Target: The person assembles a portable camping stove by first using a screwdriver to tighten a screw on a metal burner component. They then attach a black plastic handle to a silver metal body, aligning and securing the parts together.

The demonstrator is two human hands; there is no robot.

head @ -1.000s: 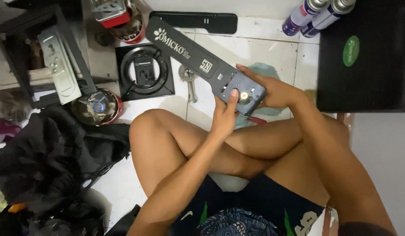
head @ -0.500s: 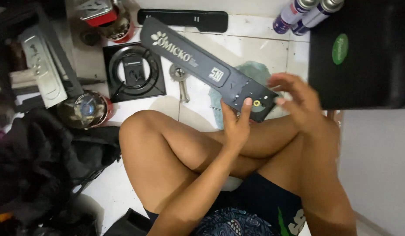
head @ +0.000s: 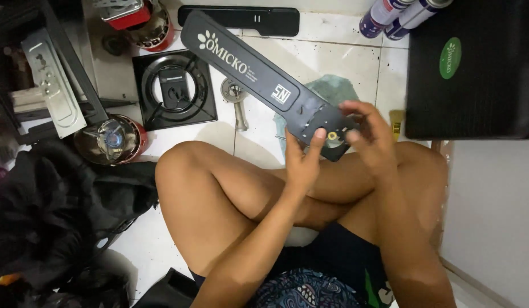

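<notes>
A long black metal panel [head: 247, 63] with white print slants from the upper left down toward my knees. My left hand [head: 303, 159] grips its near end from below, thumb up against the edge. My right hand [head: 368, 136] pinches at the same end, fingers around a small round brass-coloured fitting [head: 331, 136] set in the panel. Both forearms cross over my folded bare legs. The panel's near corner is hidden behind my fingers.
On the white tiled floor lie a square black burner grate [head: 174, 88], a metal valve piece [head: 237, 98], a red-rimmed burner [head: 109, 140], a grey metal plate [head: 52, 85], a greenish cloth [head: 333, 94], a black bar [head: 241, 18], two spray cans [head: 390, 14] and a black case [head: 472, 68].
My right hand has shifted from covering the panel's end to pinching at its edge, baring the round fitting. The panel has swung slightly; the view has drifted.
</notes>
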